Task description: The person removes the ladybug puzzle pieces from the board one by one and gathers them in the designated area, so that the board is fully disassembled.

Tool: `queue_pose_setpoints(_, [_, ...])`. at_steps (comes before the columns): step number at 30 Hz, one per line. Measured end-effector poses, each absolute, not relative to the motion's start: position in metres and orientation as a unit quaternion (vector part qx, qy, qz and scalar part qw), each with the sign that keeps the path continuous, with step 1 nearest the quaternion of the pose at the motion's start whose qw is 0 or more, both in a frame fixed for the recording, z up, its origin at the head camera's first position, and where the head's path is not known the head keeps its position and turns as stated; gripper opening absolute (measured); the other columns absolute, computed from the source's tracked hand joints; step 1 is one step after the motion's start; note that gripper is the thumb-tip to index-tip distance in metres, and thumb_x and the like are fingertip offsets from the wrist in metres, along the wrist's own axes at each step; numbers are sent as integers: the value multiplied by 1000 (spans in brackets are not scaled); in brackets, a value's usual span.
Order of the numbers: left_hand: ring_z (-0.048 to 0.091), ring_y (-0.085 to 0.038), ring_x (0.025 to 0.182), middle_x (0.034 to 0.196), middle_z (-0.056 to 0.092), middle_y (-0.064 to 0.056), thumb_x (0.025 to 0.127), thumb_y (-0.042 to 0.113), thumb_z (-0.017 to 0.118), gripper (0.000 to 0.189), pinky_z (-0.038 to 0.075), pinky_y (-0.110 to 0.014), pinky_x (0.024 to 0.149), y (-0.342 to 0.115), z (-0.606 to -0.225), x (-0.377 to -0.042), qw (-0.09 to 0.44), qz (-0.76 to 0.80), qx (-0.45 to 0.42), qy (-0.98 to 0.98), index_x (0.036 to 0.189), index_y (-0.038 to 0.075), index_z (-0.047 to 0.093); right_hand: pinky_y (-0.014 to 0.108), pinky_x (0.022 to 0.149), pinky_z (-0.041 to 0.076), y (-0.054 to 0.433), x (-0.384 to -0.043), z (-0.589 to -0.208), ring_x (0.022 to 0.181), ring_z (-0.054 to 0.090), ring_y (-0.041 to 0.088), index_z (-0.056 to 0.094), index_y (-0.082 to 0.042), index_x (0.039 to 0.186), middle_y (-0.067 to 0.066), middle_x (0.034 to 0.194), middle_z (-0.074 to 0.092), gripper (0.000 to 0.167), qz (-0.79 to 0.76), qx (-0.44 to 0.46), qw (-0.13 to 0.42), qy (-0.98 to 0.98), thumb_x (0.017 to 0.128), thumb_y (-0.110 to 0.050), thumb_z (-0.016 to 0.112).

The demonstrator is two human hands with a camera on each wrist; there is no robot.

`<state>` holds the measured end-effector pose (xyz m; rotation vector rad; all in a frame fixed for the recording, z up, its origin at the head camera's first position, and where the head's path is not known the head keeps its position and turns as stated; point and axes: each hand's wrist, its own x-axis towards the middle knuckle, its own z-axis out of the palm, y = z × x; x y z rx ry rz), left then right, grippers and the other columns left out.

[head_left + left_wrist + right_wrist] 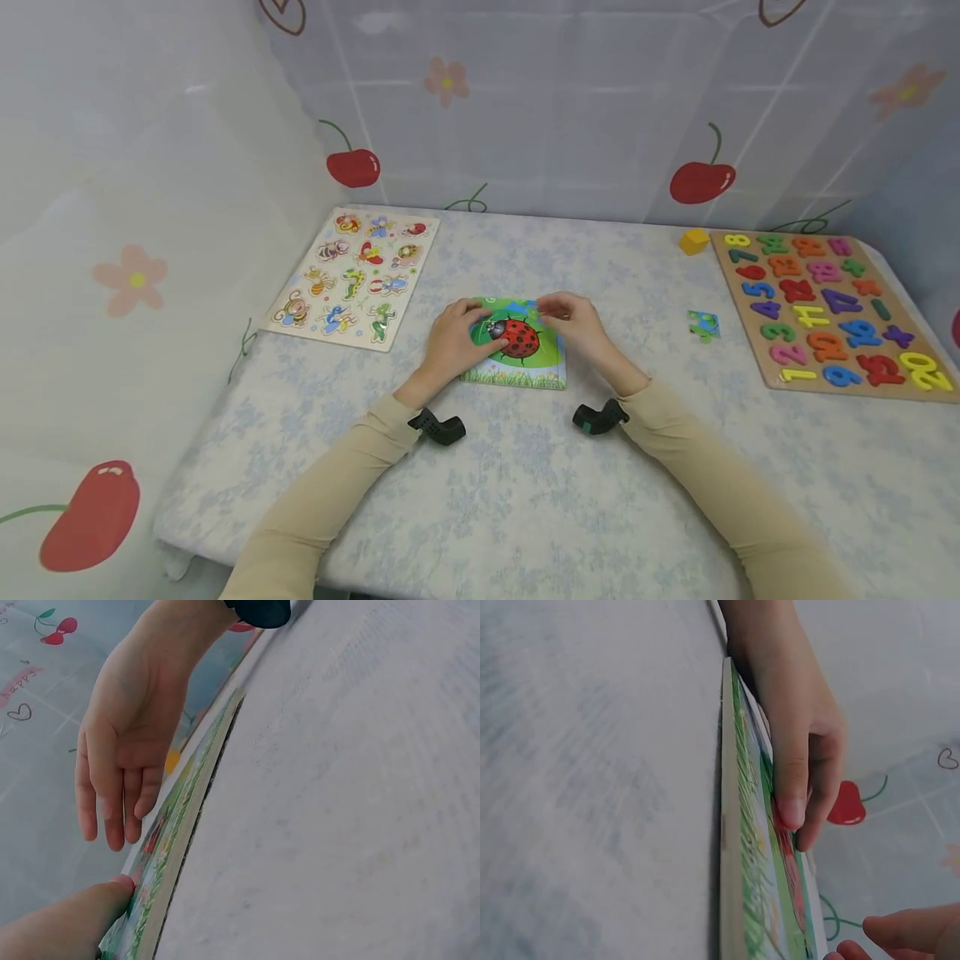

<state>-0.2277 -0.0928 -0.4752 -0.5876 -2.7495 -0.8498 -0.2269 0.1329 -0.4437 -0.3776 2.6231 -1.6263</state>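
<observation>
A square ladybug jigsaw puzzle point(517, 371) lies flat on the table, its red spotted ladybug in the middle and painted grass along the near edge. My left hand point(457, 337) rests over the puzzle's left side, with the thumb on the ladybug. In the right wrist view, the left hand point(795, 712) has its thumb and fingers down on the picture. My right hand point(577, 325) is at the far right corner. The left wrist view shows that right hand point(135, 742) with loosely extended fingers, and no piece is visible in it.
A blue-and-green jigsaw piece point(703, 326) lies to the right. Beyond it are a number board point(757, 358) with colourful numerals and a yellow block point(694, 242). An insect peg board point(352, 333) lies at the back left. A patterned curtain point(525, 150) stands behind the table.
</observation>
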Motion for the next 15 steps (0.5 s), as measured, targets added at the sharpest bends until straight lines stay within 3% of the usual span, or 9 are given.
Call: queue_pose_setpoints(15, [54, -28, 117, 126, 58, -11, 78, 44, 75, 57, 44, -46, 99, -93, -474, -227, 108, -288, -212, -928, 121, 8, 65, 43, 85, 52, 124, -230, -455, 99, 60, 35, 60, 5, 121, 25, 116, 62, 34, -492, -117, 18, 863, 87, -1, 64])
